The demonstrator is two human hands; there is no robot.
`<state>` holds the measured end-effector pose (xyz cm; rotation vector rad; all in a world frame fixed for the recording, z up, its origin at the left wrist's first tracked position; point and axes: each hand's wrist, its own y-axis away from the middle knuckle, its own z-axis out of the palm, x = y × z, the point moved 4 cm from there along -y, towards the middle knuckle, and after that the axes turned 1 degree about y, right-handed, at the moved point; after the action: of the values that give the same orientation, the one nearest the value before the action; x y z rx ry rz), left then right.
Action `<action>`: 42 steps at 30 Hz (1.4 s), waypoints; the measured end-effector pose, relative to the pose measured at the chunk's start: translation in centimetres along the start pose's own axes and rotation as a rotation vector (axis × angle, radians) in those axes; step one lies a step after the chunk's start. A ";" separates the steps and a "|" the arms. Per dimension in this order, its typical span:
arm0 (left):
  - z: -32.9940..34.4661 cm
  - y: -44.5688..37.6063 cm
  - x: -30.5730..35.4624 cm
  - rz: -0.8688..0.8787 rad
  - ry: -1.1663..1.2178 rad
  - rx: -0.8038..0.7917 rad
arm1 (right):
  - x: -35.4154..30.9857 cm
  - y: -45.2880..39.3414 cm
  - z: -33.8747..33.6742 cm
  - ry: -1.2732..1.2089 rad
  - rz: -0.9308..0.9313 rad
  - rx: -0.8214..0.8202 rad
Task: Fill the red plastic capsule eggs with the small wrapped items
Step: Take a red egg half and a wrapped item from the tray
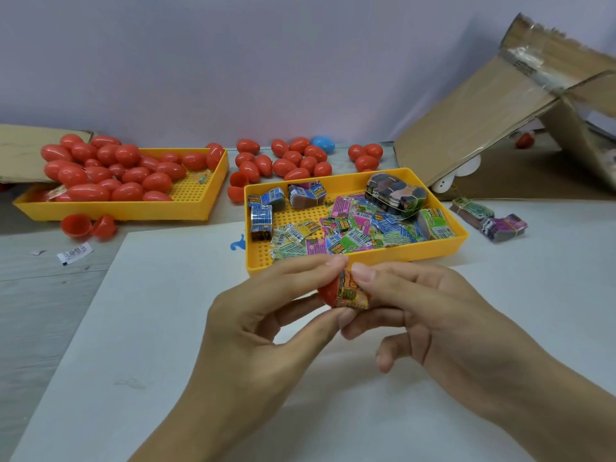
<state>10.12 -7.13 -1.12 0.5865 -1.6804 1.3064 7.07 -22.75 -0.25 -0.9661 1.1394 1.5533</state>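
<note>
From the head camera, both hands meet over the white board, just in front of the near yellow tray (460, 235). The left hand (266, 315) curls its fingers and thumb round a red egg half (328, 291). The right hand (430, 315) pinches a small wrapped item (353, 291) and pushes it into the open mouth of that half. The item sticks out a bit, so it does not look all the way in yet.

The egg half looks light, hard and smooth, so it could slip; holding it round its sides seems best. The wrapped item looks soft and crinkly and should bend to fit, so pushing on its end may work.

More wrapped items (350, 228) lie loose in the near tray, next to tied bundles. The far tray (213, 191), by the left back edge of the table, holds many closed red eggs (100, 168). More red eggs (290, 158) lie on the table behind the near tray, with one blue egg (323, 144). Two open halves (88, 225) sit just in front of the far tray.
</note>
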 end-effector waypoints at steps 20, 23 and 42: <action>0.0 -0.1 -0.4 -0.220 0.167 0.039 | -0.3 0.0 -0.4 0.265 -0.310 0.139; 0.1 -0.1 -0.7 -0.354 0.256 0.086 | -0.3 0.0 -0.6 0.361 -0.407 0.177; -0.1 -0.2 -2.3 -0.333 0.174 0.264 | -10.1 2.4 -3.8 1.145 -1.097 0.771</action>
<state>11.45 -7.44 -2.97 0.8427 -1.2171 1.2987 7.37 -29.02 8.83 -1.5274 1.3466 -0.4308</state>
